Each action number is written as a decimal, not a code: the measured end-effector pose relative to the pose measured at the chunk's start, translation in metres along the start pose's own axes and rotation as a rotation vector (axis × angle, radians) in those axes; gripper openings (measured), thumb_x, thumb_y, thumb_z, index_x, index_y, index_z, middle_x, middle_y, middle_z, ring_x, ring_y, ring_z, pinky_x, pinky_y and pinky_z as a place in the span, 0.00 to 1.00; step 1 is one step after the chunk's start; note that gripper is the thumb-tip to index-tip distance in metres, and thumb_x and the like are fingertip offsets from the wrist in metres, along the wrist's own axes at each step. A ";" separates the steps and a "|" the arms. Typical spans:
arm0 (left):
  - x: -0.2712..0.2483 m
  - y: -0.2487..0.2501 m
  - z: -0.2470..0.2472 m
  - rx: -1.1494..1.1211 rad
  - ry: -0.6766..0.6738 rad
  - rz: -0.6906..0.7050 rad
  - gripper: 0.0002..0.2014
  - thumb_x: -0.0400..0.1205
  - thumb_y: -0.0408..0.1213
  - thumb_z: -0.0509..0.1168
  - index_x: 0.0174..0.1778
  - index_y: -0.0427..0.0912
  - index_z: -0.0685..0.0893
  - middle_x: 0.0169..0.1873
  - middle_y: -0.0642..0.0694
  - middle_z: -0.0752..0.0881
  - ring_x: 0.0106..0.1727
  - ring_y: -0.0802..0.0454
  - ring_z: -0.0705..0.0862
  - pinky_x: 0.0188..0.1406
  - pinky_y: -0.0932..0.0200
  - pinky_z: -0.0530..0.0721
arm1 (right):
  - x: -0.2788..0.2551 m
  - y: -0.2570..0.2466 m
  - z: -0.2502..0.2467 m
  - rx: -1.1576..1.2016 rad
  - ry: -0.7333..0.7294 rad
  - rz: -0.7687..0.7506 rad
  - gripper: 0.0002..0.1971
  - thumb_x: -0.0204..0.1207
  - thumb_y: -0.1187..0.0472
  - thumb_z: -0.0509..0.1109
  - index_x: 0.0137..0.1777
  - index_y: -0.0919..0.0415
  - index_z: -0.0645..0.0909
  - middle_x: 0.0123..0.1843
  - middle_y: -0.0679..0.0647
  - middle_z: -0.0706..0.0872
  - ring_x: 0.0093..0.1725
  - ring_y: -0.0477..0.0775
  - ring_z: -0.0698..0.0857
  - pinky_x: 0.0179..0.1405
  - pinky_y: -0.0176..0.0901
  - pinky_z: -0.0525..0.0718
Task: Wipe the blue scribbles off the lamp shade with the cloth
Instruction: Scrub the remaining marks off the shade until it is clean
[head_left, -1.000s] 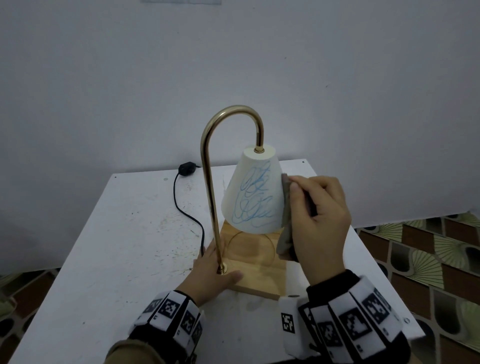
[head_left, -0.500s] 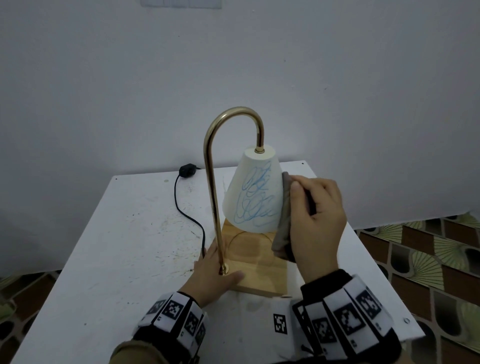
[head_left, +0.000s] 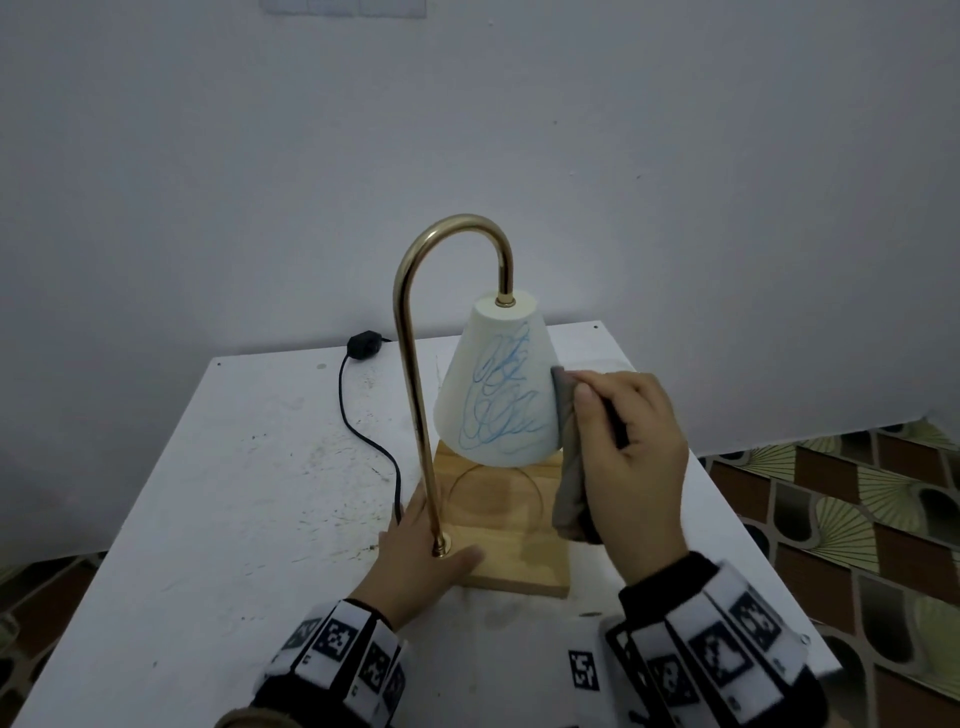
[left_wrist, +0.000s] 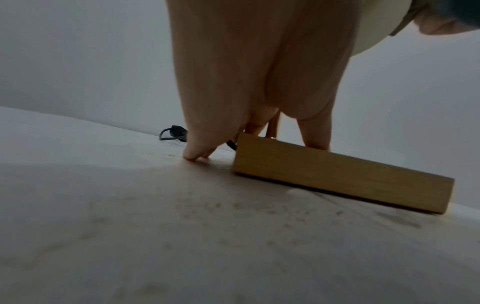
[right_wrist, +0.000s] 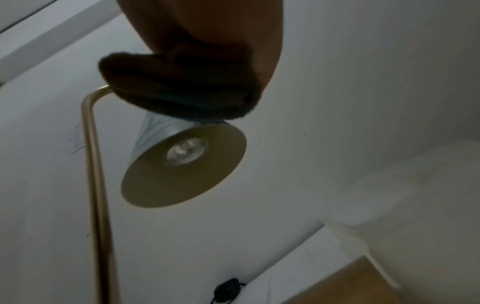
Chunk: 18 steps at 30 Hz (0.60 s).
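A white cone lamp shade (head_left: 493, 384) hangs from a curved brass arm (head_left: 415, 364) over a wooden base (head_left: 514, 551). Blue scribbles (head_left: 501, 395) cover the side of the shade that faces me. My right hand (head_left: 628, 457) grips a folded grey cloth (head_left: 569, 467) and holds it against the shade's right edge. From below, the cloth (right_wrist: 176, 92) touches the shade (right_wrist: 182, 166) near its rim. My left hand (head_left: 421, 561) lies flat on the base's near left corner, thumb and fingers either side of the brass stem; in the left wrist view its fingers (left_wrist: 197, 152) reach down beside the base (left_wrist: 337, 174).
The lamp stands on a scuffed white table (head_left: 234, 493) against a pale wall. A black cord (head_left: 363, 431) with an inline switch (head_left: 366, 344) runs from the base toward the back left. The table's right edge drops to a patterned tile floor (head_left: 857, 519).
My right hand with the cloth has shifted slightly along the shade's right side. The left hand stays on the base. The scribbles look unchanged.
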<state>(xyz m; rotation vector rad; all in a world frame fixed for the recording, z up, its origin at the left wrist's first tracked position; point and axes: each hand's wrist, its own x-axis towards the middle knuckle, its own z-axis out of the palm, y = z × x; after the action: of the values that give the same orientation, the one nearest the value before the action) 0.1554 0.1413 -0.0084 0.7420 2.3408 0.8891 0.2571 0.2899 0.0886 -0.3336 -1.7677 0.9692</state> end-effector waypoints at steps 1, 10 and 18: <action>0.000 0.001 0.001 0.002 0.008 -0.002 0.51 0.72 0.61 0.64 0.81 0.52 0.36 0.77 0.65 0.45 0.83 0.53 0.48 0.80 0.39 0.42 | 0.008 0.001 0.000 -0.005 -0.008 0.012 0.08 0.78 0.68 0.66 0.50 0.57 0.84 0.46 0.45 0.81 0.49 0.35 0.79 0.50 0.21 0.72; 0.000 0.001 0.002 -0.021 0.013 -0.046 0.54 0.67 0.64 0.63 0.82 0.51 0.38 0.82 0.57 0.46 0.83 0.52 0.47 0.80 0.40 0.41 | 0.006 -0.022 0.014 0.042 -0.009 -0.108 0.07 0.79 0.68 0.67 0.51 0.68 0.85 0.46 0.53 0.81 0.49 0.36 0.78 0.50 0.22 0.73; -0.003 0.009 0.005 0.008 0.053 -0.050 0.49 0.78 0.54 0.66 0.81 0.50 0.34 0.82 0.57 0.41 0.83 0.52 0.46 0.79 0.39 0.42 | 0.004 -0.001 0.000 0.006 -0.020 -0.060 0.07 0.79 0.67 0.66 0.50 0.63 0.85 0.46 0.49 0.82 0.50 0.35 0.79 0.52 0.23 0.73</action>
<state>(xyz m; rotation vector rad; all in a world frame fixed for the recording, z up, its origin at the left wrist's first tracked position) 0.1631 0.1467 -0.0044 0.6680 2.3996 0.8880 0.2561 0.2919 0.0917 -0.2662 -1.7830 0.9378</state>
